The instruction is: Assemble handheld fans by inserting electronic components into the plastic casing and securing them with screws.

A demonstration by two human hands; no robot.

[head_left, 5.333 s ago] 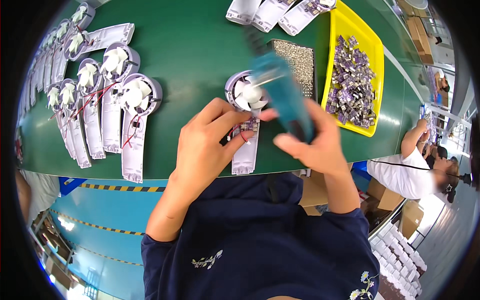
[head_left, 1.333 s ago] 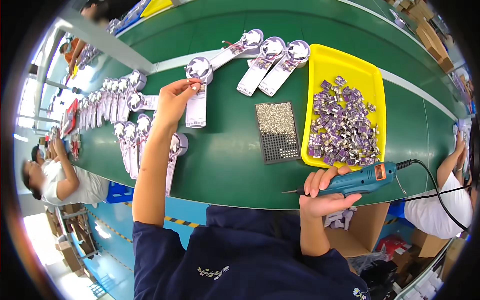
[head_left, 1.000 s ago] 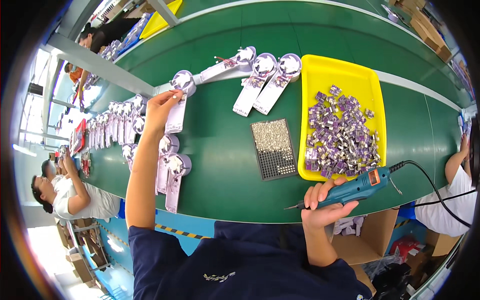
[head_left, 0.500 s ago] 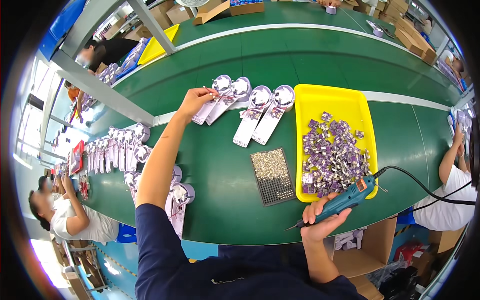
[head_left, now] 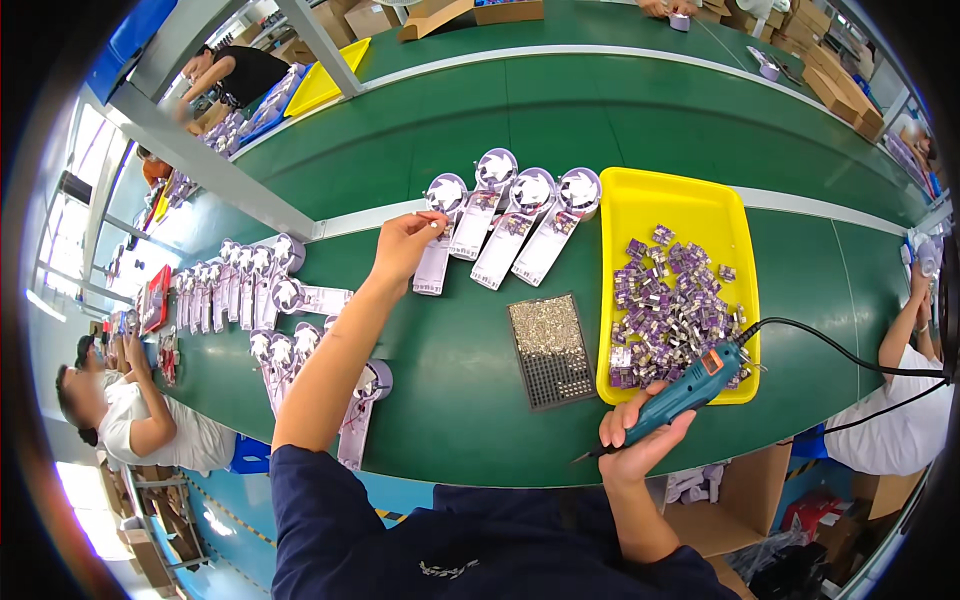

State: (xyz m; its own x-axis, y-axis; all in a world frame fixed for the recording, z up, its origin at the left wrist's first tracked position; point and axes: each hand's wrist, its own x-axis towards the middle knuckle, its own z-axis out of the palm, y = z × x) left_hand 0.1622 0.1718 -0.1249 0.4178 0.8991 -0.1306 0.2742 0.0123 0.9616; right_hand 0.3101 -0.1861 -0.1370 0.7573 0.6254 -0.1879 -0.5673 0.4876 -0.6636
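- The left hand (head_left: 405,243) reaches far out over the green table (head_left: 450,360), its fingers pinched narrow on the top edge of a white fan assembly (head_left: 438,235), the leftmost of a row of four lying side by side.
- How much of that assembly sits under the fingertips is hard to tell; the thumb covers the corner near its round fan head.
- The right hand (head_left: 640,440) is wrapped around a teal electric screwdriver (head_left: 678,395) at the near edge of the table; the tip points left and is thin and hard to make out against the green.
- The screwdriver's black cable (head_left: 840,355) runs right and is cut off at the frame's edge.
- The tool's rear overlaps the near rim of a yellow tray (head_left: 680,205) heaped with small purple-and-silver parts, too small to identify.
- A dark screw plate (head_left: 552,350) lies between the row and the right hand.
- More fan assemblies (head_left: 255,290) crowd the left, bent by the lens.
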